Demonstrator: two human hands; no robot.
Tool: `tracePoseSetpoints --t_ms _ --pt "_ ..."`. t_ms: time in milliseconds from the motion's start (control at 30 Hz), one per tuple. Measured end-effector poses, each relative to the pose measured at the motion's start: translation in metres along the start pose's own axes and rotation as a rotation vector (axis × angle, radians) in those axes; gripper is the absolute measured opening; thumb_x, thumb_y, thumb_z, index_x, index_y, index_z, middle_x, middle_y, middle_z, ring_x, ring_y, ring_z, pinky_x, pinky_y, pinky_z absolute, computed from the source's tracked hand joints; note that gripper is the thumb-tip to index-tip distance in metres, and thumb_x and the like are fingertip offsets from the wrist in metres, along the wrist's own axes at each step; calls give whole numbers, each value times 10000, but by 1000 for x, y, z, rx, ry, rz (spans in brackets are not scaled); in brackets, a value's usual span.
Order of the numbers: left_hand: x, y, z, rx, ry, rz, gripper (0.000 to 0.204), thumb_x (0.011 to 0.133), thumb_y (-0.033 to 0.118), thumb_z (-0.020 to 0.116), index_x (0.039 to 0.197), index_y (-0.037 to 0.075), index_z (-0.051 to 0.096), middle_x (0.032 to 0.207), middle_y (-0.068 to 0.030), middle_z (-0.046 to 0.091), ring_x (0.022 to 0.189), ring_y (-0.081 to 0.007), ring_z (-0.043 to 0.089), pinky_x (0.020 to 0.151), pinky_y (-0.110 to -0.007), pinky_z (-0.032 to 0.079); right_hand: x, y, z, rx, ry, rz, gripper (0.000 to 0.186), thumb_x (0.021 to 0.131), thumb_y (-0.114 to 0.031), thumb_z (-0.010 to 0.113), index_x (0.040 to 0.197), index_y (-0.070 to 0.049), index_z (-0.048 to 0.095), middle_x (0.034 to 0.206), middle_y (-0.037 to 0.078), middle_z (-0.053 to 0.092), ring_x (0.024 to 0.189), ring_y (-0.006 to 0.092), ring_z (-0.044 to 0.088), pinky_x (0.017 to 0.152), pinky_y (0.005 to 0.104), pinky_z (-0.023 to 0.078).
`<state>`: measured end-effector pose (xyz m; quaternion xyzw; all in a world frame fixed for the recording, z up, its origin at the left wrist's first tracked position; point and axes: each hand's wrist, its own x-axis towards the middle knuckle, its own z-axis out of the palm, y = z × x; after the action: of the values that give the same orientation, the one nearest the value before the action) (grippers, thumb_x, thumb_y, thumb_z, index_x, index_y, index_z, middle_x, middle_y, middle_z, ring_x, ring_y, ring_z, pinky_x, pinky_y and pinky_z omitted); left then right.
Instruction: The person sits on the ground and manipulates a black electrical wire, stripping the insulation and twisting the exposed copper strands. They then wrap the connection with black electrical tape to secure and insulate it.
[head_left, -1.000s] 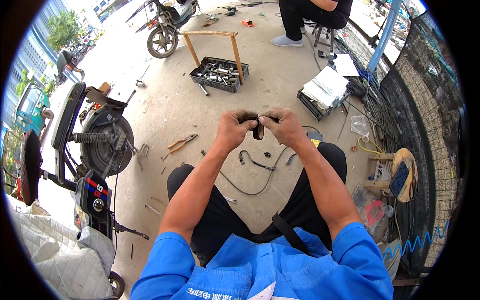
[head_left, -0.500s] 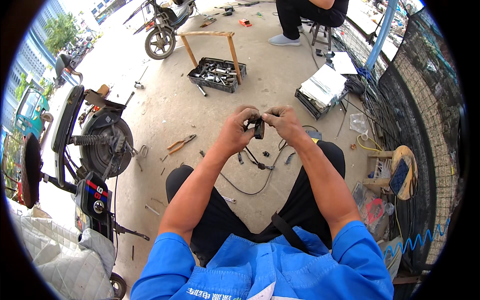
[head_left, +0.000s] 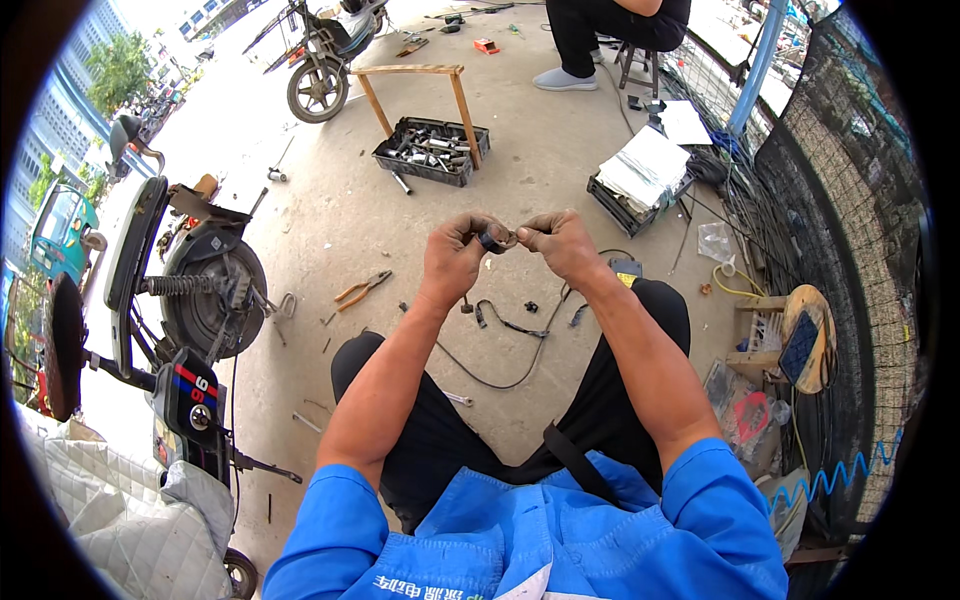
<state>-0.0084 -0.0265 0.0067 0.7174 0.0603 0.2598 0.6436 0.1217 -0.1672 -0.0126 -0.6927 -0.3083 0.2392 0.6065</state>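
A small black roll of tape (head_left: 492,240) is pinched between my two hands in the middle. My left hand (head_left: 455,258) is closed around its left side, and a short dark cable end (head_left: 466,306) dangles below that hand. My right hand (head_left: 555,245) pinches at the roll's right side with thumb and finger. On the concrete beneath them lie a black wire harness (head_left: 518,325), a small black part (head_left: 531,307) and orange-handled pliers (head_left: 362,287).
An electric bike (head_left: 200,300) stands at left. Ahead are a tool crate (head_left: 420,170) beside a wooden frame, a parked scooter (head_left: 318,90) and a seated person (head_left: 570,50). Right: papers on a crate (head_left: 645,170), a wooden stool (head_left: 810,335), mesh fencing (head_left: 850,200) and cables.
Both hands have shifted slightly left, the left more than the right. The roll has moved and turned from hanging upright to a tilted position between the fingers.
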Motion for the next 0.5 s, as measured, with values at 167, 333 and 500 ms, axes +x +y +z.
tracePoseSetpoints --t_ms 167,333,500 --pt "1 -4 -7 70 -35 94 109 907 -90 567 888 -19 648 924 -72 707 857 -122 652 783 -288 546 -5 -13 1 -44 -7 83 193 851 -145 728 863 47 752 686 59 643 638 120 543 583 297 434" --pt "-5 8 2 296 17 222 156 900 -134 506 905 -29 622 919 -95 703 838 -150 682 754 -290 569 0 -2 -4 -26 -42 142 208 839 -169 731 860 35 761 678 72 645 639 136 560 592 312 444" --pt "-2 -4 -5 210 101 181 156 926 -126 437 960 -61 574 906 -137 690 837 -204 712 769 -313 597 -3 -2 -2 -104 -52 110 203 834 -175 740 887 19 770 668 62 645 628 127 553 592 311 440"
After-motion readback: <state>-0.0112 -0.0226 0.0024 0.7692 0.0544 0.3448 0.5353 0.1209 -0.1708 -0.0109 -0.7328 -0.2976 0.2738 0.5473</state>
